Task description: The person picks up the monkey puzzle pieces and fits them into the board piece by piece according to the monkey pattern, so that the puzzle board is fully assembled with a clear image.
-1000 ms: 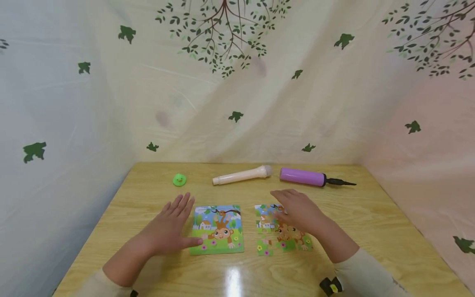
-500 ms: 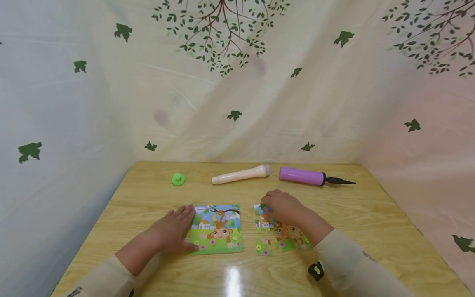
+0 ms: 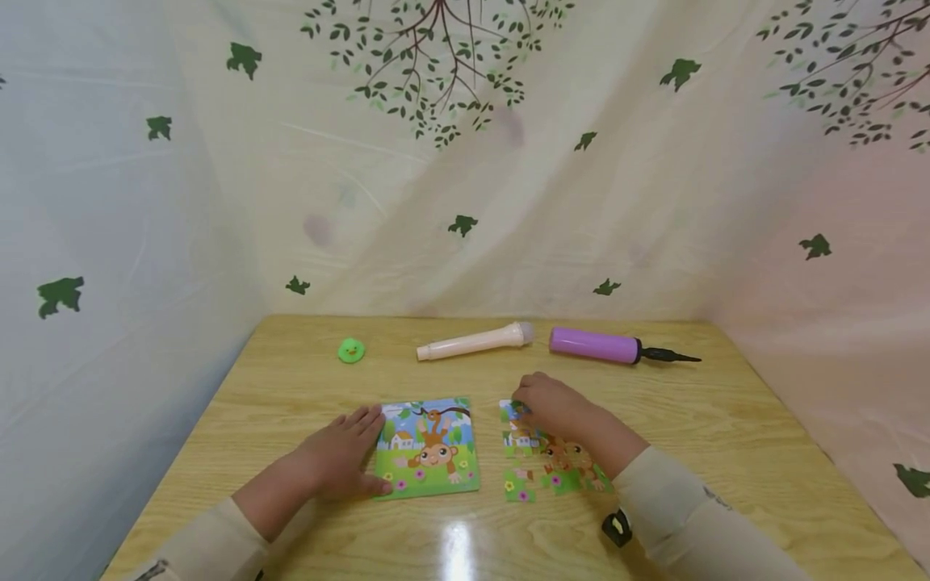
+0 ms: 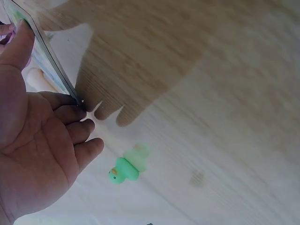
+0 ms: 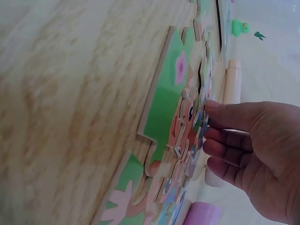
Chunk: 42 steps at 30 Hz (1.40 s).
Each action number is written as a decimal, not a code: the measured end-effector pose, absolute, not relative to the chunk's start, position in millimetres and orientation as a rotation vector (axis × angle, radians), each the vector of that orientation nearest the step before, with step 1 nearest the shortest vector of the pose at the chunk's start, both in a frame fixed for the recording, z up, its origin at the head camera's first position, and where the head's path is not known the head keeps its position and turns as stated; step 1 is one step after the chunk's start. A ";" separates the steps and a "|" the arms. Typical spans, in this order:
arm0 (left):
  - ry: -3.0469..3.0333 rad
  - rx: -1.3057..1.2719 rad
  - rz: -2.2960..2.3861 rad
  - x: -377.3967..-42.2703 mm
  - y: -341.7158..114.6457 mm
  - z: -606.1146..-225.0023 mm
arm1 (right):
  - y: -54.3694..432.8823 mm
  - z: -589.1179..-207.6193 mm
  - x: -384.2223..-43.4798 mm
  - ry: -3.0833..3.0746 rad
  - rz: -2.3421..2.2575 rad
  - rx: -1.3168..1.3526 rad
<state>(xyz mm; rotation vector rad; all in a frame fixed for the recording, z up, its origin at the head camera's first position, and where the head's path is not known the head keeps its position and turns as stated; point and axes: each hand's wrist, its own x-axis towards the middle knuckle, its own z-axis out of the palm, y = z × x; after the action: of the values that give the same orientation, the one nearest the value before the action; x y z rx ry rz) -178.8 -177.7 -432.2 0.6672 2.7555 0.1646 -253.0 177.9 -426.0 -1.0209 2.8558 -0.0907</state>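
Note:
In the head view a square monkey picture board (image 3: 429, 448) lies left of centre on the table. My left hand (image 3: 334, 456) rests along its left side, thumb over the near corner and fingers at the far one. The left wrist view shows those fingertips touching the board's edge (image 4: 51, 58). To the right lies a jigsaw with the same monkey picture, its loose pieces (image 3: 519, 484) slightly apart. My right hand (image 3: 558, 403) pinches a puzzle piece (image 5: 200, 123) at the jigsaw's far side between thumb and fingers. That piece is mostly hidden by the hand.
Behind the puzzles, a green toy duck (image 3: 352, 350), a pale pink toy microphone (image 3: 472, 343) and a purple balloon pump (image 3: 596, 345) with a black nozzle lie in a row on the wooden table (image 3: 363, 541). A printed cloth (image 3: 407, 266) hangs beyond the far edge.
My right hand has come in toward the jigsaw's far left part and its fingers have closed together. My left hand has settled against the picture board, which has turned slightly.

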 end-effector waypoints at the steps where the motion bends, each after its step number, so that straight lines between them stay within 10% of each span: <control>1: 2.759 0.672 0.158 -179.0 -177.3 -432.3 | 177.6 -425.1 -253.0 2.854 -0.088 -1.024; 42: 2.787 0.666 0.176 -184.1 -174.0 -430.7 | 39.6 -431.2 -258.3 2.817 0.279 -1.390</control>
<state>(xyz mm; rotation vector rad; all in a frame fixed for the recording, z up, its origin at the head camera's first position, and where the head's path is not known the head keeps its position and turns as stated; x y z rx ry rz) -184.1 -174.0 -430.7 0.6664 2.7874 0.1759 -258.3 39.6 -431.2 -1.3905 2.8168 0.2786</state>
